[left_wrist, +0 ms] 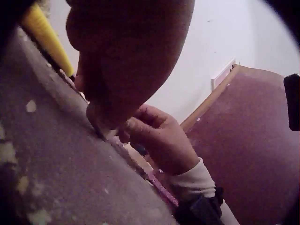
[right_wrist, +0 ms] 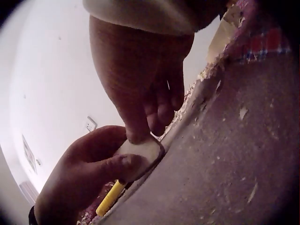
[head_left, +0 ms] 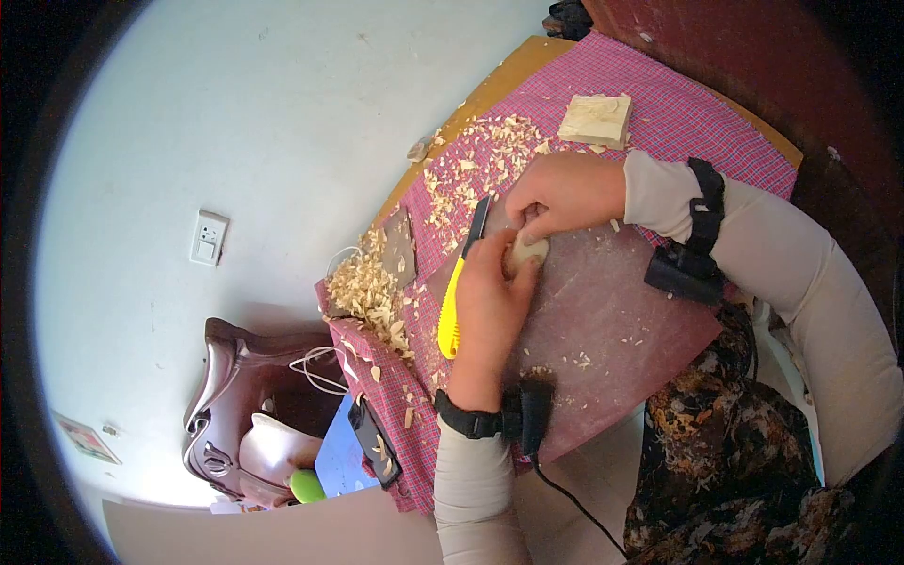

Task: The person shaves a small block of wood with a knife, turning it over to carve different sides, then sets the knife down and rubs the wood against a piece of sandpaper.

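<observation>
A small pale piece of carved wood (head_left: 529,250) with a rounded edge is between the two hands, above the brownish board (head_left: 603,311). My left hand (head_left: 492,301) grips it, the thumb lying across its face in the right wrist view. From the far side my right hand (head_left: 570,193) pinches the edge of the piece (right_wrist: 145,152), thumb on its face and the other fingers curled. Part of the wood is hidden by the fingers. A yellow utility knife (head_left: 450,315) with its dark blade out lies beside the left hand.
Wood shavings (head_left: 367,292) are heaped at the left edge of the checked cloth (head_left: 725,132), with more scattered behind the knife. At the back rests a square wooden block (head_left: 595,121). A phone (head_left: 375,443) lies at the near left, close to a white cable (head_left: 315,372).
</observation>
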Motion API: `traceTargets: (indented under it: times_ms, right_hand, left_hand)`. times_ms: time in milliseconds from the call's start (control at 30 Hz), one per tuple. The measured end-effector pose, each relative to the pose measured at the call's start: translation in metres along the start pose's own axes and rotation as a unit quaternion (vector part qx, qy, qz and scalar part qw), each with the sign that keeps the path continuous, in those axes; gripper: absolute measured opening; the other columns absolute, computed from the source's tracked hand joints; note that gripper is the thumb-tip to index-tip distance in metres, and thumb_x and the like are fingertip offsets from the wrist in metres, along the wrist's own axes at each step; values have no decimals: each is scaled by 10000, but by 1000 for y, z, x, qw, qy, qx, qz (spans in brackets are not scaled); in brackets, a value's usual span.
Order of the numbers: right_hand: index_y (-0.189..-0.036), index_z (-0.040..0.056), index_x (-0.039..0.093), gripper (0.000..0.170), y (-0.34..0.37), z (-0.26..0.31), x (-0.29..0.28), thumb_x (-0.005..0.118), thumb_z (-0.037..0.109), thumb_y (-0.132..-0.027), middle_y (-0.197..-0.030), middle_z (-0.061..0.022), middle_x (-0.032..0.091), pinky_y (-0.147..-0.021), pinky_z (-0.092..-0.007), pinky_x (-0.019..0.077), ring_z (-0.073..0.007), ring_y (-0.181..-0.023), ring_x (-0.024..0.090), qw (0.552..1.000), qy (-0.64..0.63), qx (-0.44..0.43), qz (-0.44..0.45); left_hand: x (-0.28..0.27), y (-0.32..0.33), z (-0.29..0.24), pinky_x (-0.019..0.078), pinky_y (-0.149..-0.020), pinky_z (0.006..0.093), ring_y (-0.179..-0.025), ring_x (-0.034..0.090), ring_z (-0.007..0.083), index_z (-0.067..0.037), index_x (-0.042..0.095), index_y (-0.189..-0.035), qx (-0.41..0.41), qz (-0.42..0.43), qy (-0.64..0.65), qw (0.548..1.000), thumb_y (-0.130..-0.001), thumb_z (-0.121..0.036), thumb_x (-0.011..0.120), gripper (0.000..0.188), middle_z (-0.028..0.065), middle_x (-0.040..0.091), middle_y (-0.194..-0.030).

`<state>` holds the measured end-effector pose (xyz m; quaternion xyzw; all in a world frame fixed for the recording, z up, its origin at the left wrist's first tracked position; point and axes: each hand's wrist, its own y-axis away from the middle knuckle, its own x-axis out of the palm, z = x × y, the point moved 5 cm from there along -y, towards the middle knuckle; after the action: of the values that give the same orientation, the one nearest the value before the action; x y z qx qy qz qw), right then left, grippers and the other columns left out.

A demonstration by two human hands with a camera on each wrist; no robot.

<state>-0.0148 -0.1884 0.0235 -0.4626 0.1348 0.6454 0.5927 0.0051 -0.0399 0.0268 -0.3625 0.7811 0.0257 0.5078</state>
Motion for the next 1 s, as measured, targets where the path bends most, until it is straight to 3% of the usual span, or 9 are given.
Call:
traceTargets:
  times_ms: [67,167,300,500,567,700,767,900,1000]
  right_hand:
    - [-819,67,662,216,0,-4,2,664,250,-705,-763,-122,652,-656,-405,487,-295,-739,636,1000,24,0,20]
    - [-822,62,660,208,2,-6,3,679,213,-680,-763,-116,655,-653,-397,491,-286,-736,639,999,37,-18,18]
    - [-824,56,659,213,1,-5,3,685,199,-669,-768,-122,656,-653,-398,493,-282,-740,642,999,22,-16,34]
    - [-827,55,655,223,3,-11,1,698,188,-653,-771,-116,659,-645,-391,492,-276,-735,642,999,12,21,28]
    - [-825,55,655,223,2,-9,1,700,180,-646,-771,-114,660,-641,-388,493,-275,-728,641,1000,10,14,26]
    - [-823,56,654,221,2,-10,0,700,177,-643,-770,-114,658,-634,-391,493,-276,-724,641,999,8,33,40]
    - [-818,54,649,223,2,-10,0,701,176,-638,-762,-112,657,-624,-394,492,-277,-716,640,1000,7,13,23]
    - [-814,55,646,222,3,-11,2,698,174,-633,-754,-110,657,-618,-393,492,-279,-703,639,1000,18,5,15]
    - [-810,52,646,219,1,-11,1,692,171,-632,-745,-106,655,-621,-389,493,-273,-702,639,999,20,18,25]
  left_hand:
    - [-10,1,-2,468,-716,426,-817,580,377,-16,593,-1025,63,-43,-107,991,-750,-100,671,298,184,594,-887]
    - [-12,0,4,462,-706,446,-804,568,391,-33,592,-1009,67,-35,-98,992,-737,-68,653,281,182,582,-873]
    - [-1,-7,12,464,-705,437,-808,572,386,-43,594,-1015,87,-77,-69,991,-734,-69,660,290,181,581,-879]
    - [-15,-2,11,489,-738,385,-845,615,360,-5,596,-1039,28,37,-111,993,-759,-72,673,298,191,618,-927]
    - [-12,-2,14,465,-717,437,-821,573,382,-41,598,-1009,68,-15,-96,993,-742,-84,654,276,173,579,-882]
    - [-8,-9,9,466,-719,433,-826,576,376,-40,600,-1009,75,-50,-90,992,-742,-85,656,277,167,578,-880]
    - [-17,-5,5,493,-735,379,-828,621,344,-14,605,-1050,8,25,-132,991,-755,-78,682,312,180,621,-903]
    - [-15,-1,14,493,-737,377,-829,621,345,-15,607,-1051,16,31,-111,993,-762,-78,673,303,185,621,-919]
    - [-8,-7,17,495,-747,368,-842,624,337,-20,610,-1065,64,-48,-107,991,-764,-76,670,313,181,627,-939]
